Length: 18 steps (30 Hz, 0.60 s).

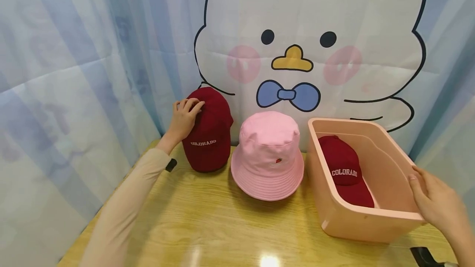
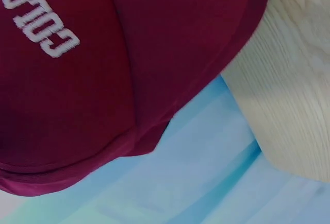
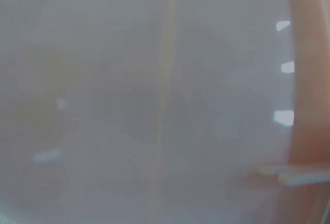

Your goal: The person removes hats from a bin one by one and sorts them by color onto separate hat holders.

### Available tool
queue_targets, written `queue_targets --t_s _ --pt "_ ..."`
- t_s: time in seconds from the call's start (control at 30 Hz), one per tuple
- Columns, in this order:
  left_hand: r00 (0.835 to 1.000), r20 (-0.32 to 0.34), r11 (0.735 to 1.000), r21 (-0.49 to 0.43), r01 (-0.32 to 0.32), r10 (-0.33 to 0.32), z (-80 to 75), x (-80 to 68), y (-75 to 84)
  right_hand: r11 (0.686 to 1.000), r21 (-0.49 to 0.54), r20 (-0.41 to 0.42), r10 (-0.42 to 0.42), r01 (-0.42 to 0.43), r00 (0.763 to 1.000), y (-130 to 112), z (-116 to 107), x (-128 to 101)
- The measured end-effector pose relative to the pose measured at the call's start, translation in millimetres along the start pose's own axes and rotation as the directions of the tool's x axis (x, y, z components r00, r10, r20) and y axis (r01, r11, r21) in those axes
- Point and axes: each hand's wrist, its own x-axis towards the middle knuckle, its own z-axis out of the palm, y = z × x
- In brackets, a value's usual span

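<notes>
Gripping the dark red cap [image 1: 208,135] lettered COLORADO at its crown, the left hand [image 1: 184,118] curls over it.

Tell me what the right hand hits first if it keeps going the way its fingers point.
Probably the pink bin's near right wall: the right hand rests at that rim, fingers aimed inward. Past it lies the maroon cap inside, though depth is unclear.

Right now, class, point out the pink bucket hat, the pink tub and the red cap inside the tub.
pink bucket hat [image 1: 268,151], head view, crown front.
pink tub [image 1: 365,223], head view, near wall.
red cap in tub [image 1: 343,164], head view, crown.
</notes>
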Motion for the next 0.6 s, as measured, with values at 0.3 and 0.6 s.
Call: queue_targets --t_s 0.3,0.6 --pt "0.995 -0.073 0.993 -0.101 0.058 -0.066 -14.7 -16.4 6.3 0.994 0.093 -0.198 -0.031 0.050 0.980 -38 -11 -7" --pt "0.968 -0.044 0.953 -0.193 0.236 -0.248 -26.8 -52.3 3.2 0.861 0.288 -0.389 -0.294 0.418 0.873 -120 -7 -25"
